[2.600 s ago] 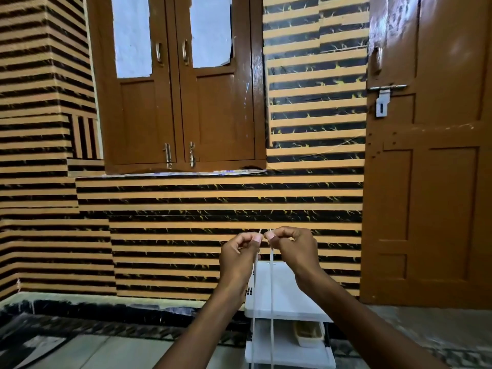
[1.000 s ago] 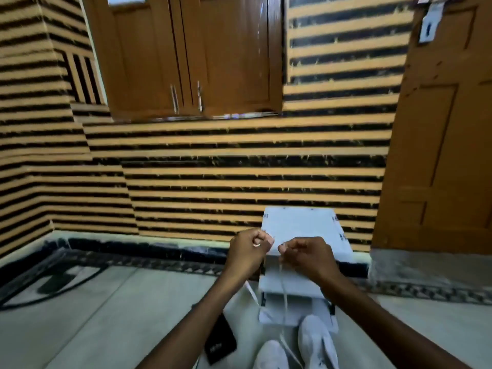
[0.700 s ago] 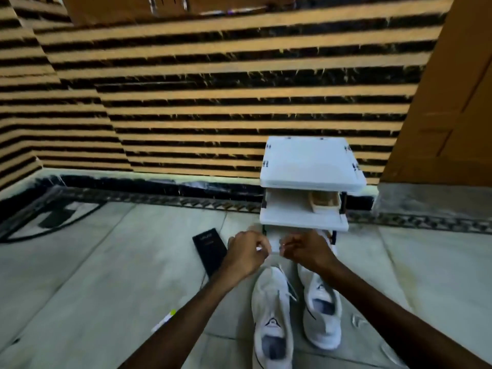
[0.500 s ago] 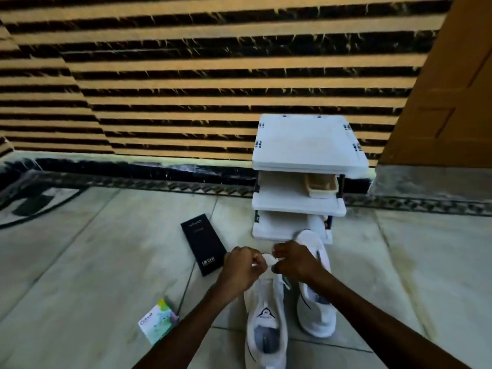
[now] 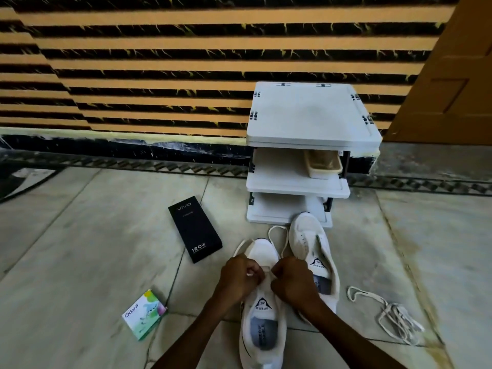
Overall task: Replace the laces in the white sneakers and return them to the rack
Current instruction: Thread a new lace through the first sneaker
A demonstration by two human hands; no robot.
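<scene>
L hand [image 5: 241, 275] and R hand [image 5: 291, 279] lowered onto sneaker [image 5: 262, 323]; lace [image 5: 269, 233] ends pinched by both. Lacing underway; ends to be threaded thru eyelets next.

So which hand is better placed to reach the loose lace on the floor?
The right hand: the loose lace lies on its side, beyond the second sneaker, while the left hand would have to cross over.

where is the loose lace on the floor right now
The loose lace lies tangled on the floor at lower right of the head view, just right of the right-hand sneaker and apart from it.
</scene>
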